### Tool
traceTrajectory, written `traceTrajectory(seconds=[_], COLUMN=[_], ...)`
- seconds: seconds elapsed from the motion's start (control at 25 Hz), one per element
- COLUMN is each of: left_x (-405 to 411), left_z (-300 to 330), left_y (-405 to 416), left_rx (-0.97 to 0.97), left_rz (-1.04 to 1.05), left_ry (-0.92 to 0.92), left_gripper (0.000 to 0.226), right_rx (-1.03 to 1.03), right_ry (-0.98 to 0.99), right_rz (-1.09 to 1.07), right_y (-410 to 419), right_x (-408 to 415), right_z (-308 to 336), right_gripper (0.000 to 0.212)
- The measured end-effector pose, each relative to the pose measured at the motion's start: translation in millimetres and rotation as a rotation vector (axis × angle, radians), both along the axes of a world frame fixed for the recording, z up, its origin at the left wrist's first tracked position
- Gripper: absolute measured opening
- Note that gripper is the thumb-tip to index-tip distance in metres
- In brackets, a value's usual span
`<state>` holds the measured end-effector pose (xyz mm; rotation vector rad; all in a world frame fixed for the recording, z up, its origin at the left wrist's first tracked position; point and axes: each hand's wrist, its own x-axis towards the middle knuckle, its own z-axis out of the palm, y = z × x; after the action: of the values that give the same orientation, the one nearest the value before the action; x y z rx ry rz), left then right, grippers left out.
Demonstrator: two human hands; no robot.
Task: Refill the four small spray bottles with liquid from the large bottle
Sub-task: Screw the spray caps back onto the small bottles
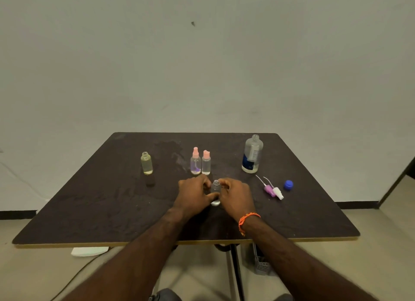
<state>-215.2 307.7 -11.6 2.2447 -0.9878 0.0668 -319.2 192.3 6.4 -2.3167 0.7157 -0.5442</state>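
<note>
Standing upright between both hands: small clear uncapped plastic spray bottle (215, 192), left hand (195, 194) and right hand (233, 196) curled around it; counter (101, 211) beneath.

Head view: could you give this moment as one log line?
left hand: holds small open bottle | right hand: same bottle | large bottle: uncapped, upright | two sprayers: on table

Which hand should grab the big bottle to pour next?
The right hand, probably. The large bottle stands uncapped on the table's right side, nearer that hand. The left hand can steady the open small bottle between them.
</note>
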Motion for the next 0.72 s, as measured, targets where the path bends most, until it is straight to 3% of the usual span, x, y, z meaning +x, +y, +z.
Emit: traceTrajectory(seconds=[0.2, 0.36, 0.56, 0.72], left_x=[-9.6, -9.3, -6.2, -4.7], left_z=[-6.1, -8.3, -14.5, -17.4], left_y=[-6.3, -6.5, -6.3, -7.3], left_rx=[0.007, 0.015, -0.019, -0.027], left_rz=[-0.008, -0.003, -0.020, -0.024], left_ry=[0.037, 0.049, 0.049, 0.054], left_gripper=[0.037, 0.046, 0.054, 0.057], right_rx=[-0.004, -0.184, -0.187, -0.143], right_ry=[0.003, 0.050, 0.215, 0.290], right_rz=[-0.013, -0.196, -0.353, -0.361], right_y=[-20.7, -67.3, -110.7, -117.9], right_x=[-17.5, -37.5, -64.7, -75.5], right_z=[1.8, 4.7, 4.8, -1.1], right_gripper=[0.039, 0.036, 0.048, 0.023])
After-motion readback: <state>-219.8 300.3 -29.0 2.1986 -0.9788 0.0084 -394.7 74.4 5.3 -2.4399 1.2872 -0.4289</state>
